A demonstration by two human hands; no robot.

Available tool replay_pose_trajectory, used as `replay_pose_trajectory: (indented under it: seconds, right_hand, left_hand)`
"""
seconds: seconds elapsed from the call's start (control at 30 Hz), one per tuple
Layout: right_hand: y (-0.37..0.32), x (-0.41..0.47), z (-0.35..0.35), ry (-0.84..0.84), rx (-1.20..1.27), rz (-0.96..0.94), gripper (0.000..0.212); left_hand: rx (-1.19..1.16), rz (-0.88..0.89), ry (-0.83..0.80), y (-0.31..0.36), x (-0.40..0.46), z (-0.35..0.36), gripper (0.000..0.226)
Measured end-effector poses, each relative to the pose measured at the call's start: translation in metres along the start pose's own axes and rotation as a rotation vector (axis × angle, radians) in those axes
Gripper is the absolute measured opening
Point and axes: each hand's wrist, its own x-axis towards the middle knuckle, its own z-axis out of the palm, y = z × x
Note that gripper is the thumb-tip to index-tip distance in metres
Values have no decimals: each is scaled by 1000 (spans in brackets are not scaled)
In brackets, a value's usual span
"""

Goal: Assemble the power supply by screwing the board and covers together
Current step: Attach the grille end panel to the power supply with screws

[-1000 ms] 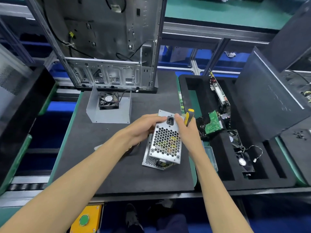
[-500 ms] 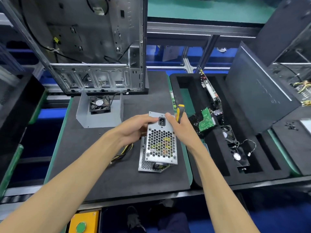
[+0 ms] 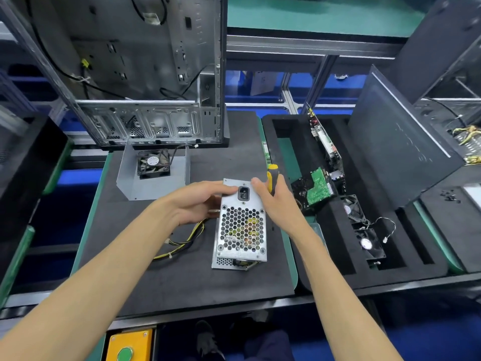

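- Power supply (image 3: 240,225) sits on the dark foam mat (image 3: 182,282), its honeycomb-grille face up and its socket end away from the person, between the two hands.
- Left hand (image 3: 194,201) grips the unit's far left edge, fingers curled over the casing near the socket; I judge it should hold firm there so the box cannot twist while a screw is driven.
- Yellow-and-black cable bundle (image 3: 182,241) trails out to the left on the mat; best kept out from under the casing.
- Right hand (image 3: 276,201) holds the screwdriver (image 3: 272,178) in curled fingers while the thumb presses on the casing beside the socket.
- Next, I judge, the driver wants bringing upright over a corner screw hole, seated squarely before turning.
- Hidden: the driver's tip and shaft are behind the right hand, and no loose screw can be made out. Whether the cover's screws are already in is too small to tell; the near edge looks slightly open.
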Motion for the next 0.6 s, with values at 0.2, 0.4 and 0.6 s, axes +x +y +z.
replay_pose_trajectory:
  seconds: [0.2, 0.4, 0.6]
  right_hand:
    - [-33, 4, -15, 424, 623, -75, 44]
    - [-61, 4, 7, 203, 998, -17, 59]
    - [-61, 5, 36, 320, 775, -60, 65]
  left_hand:
    - [-29, -2, 26, -3, -6, -8, 16]
    - [-50, 30, 20, -7, -13, -3, 23]
    - [-82, 61, -4, -6, -15, -1, 26]
